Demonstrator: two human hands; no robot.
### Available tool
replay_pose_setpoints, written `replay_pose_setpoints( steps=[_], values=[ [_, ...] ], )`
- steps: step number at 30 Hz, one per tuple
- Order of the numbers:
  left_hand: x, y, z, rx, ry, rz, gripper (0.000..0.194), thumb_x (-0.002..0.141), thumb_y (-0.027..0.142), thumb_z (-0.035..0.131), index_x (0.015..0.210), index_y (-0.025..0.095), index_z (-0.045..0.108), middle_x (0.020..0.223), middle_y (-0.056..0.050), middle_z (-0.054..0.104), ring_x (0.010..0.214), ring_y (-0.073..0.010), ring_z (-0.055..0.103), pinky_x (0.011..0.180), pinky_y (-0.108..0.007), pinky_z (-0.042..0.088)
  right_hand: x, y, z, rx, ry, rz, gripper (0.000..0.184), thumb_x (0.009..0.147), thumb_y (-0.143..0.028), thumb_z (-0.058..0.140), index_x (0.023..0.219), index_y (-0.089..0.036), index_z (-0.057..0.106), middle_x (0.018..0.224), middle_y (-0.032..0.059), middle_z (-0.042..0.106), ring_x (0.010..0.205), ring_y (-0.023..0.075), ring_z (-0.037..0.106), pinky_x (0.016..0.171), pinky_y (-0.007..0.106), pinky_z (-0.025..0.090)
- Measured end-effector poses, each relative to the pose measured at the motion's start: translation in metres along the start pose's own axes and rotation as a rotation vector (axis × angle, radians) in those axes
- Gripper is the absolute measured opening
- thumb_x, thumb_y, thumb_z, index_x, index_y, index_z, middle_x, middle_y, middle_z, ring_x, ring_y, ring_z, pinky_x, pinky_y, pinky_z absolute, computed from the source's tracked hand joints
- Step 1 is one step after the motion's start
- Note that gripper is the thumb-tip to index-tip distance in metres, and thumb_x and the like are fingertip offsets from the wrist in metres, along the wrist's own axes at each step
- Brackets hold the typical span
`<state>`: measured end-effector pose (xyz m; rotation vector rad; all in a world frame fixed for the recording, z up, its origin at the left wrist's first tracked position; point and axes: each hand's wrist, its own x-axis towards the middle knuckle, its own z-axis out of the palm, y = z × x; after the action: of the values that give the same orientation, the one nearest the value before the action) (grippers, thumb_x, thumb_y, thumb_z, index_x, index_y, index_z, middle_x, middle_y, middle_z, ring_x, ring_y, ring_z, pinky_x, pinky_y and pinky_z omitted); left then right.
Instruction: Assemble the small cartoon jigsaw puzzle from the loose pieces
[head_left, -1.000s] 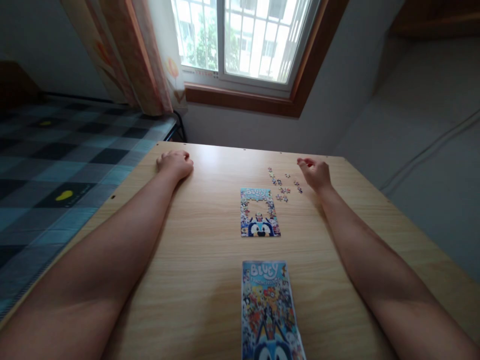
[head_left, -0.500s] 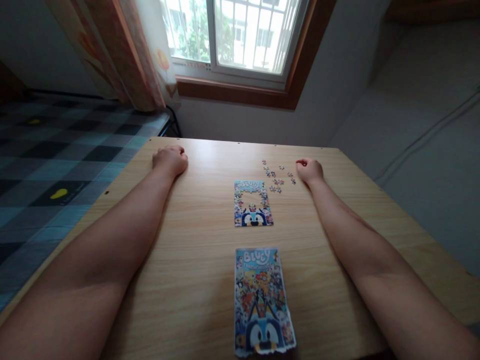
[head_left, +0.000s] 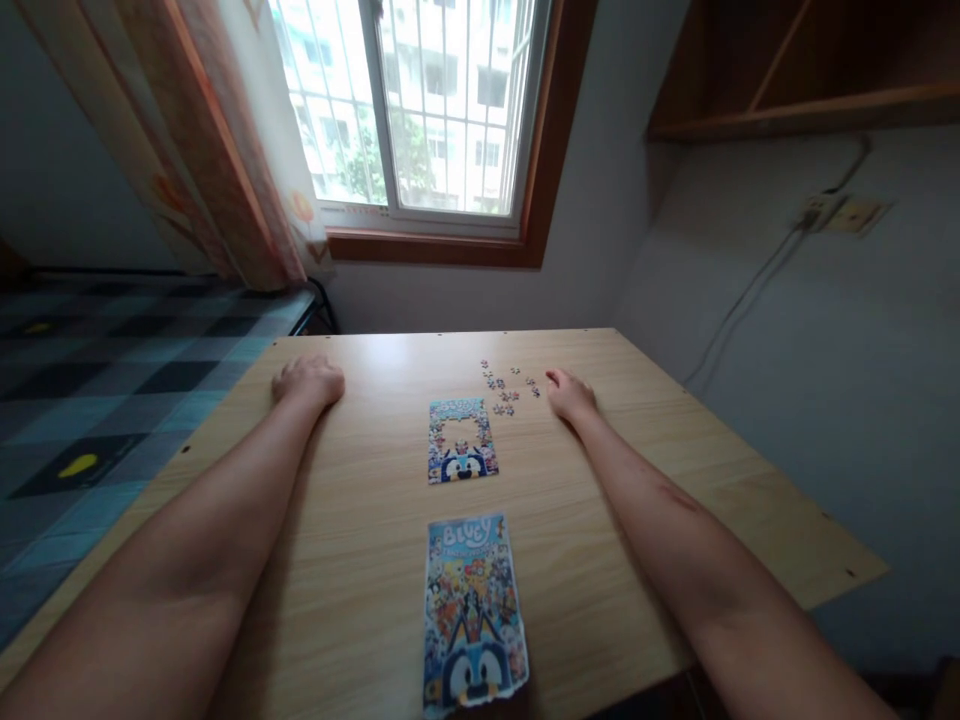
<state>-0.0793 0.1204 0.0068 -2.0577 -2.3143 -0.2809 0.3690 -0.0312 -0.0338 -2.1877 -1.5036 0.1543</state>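
My left hand (head_left: 308, 379) rests as a loose fist on the far left of the wooden table (head_left: 360, 560), with no object in it that I can see. On the right, my right hand (head_left: 571, 392) lies curled closed, beside several loose jigsaw pieces (head_left: 508, 397). Nothing shows between its fingers. Between the hands lies a partly assembled jigsaw puzzle (head_left: 463, 466), its border and lower part joined around a gap in the upper middle. Nearer to me is a printed Bluey package (head_left: 472, 590) with a torn lower edge and a picture like the puzzle's.
A bed with a checked cover (head_left: 150, 380) adjoins the table's left side. Behind the table are a barred window (head_left: 442, 120) and a curtain (head_left: 225, 170). A wooden shelf (head_left: 810, 115) and a wall socket (head_left: 840, 214) with a cable are on the right.
The camera view has tilted up and turned right, so the table sits lower and further left, and the shelf and socket show. Both hands stay resting in place; the puzzle is unchanged.
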Motion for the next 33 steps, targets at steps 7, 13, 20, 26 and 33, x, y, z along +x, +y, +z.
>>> replay_pose_setpoints(
  steps=[7,13,20,26,33],
  values=[
    [-0.011,-0.001,0.002,0.004,-0.056,-0.043,0.076,0.088,0.056,0.036,0.153,0.018,0.044,0.162,-0.018,0.035,0.15,-0.0378,0.03,0.119,-0.06,0.023,-0.022,-0.009,0.0,0.005,-0.001,-0.028,0.042,0.097,-0.021,0.041,0.133,-0.026,0.063,0.151,0.0054,0.054,0.143,0.0231,0.042,0.121,0.041,0.025],
    [-0.038,-0.001,0.0,0.032,-0.076,-0.005,0.078,0.091,0.058,0.029,0.157,0.017,0.037,0.165,-0.017,0.029,0.151,-0.0365,0.026,0.121,-0.058,0.02,-0.026,-0.01,-0.007,0.147,0.022,-0.101,0.044,0.091,-0.038,0.06,0.134,-0.028,0.062,0.135,0.0047,0.067,0.127,0.0222,0.059,0.111,0.035,0.038],
    [-0.081,0.003,-0.001,0.057,-0.065,0.035,0.074,0.093,0.056,0.027,0.156,0.02,0.04,0.165,-0.016,0.03,0.152,-0.0351,0.027,0.12,-0.058,0.022,-0.031,-0.011,-0.012,0.091,-0.004,-0.182,0.025,0.09,-0.034,0.063,0.11,-0.027,0.077,0.135,0.0033,0.068,0.127,0.021,0.058,0.11,0.029,0.039],
    [-0.117,0.01,-0.001,0.07,-0.049,0.099,0.068,0.095,0.052,0.026,0.153,0.021,0.043,0.163,-0.017,0.035,0.149,-0.0345,0.031,0.119,-0.056,0.024,-0.04,-0.015,-0.014,0.048,0.017,-0.258,0.023,0.089,-0.038,0.065,0.105,-0.025,0.077,0.121,0.0055,0.072,0.115,0.0219,0.062,0.102,0.029,0.043],
    [-0.131,0.012,-0.007,0.082,-0.002,0.159,0.058,0.096,0.048,0.032,0.143,0.024,0.055,0.156,-0.015,0.046,0.143,-0.0325,0.04,0.115,-0.05,0.03,-0.044,-0.01,-0.018,0.01,0.006,-0.232,0.02,0.088,-0.034,0.065,0.099,-0.021,0.076,0.113,0.0077,0.074,0.109,0.022,0.065,0.097,0.028,0.045]
  ],
)
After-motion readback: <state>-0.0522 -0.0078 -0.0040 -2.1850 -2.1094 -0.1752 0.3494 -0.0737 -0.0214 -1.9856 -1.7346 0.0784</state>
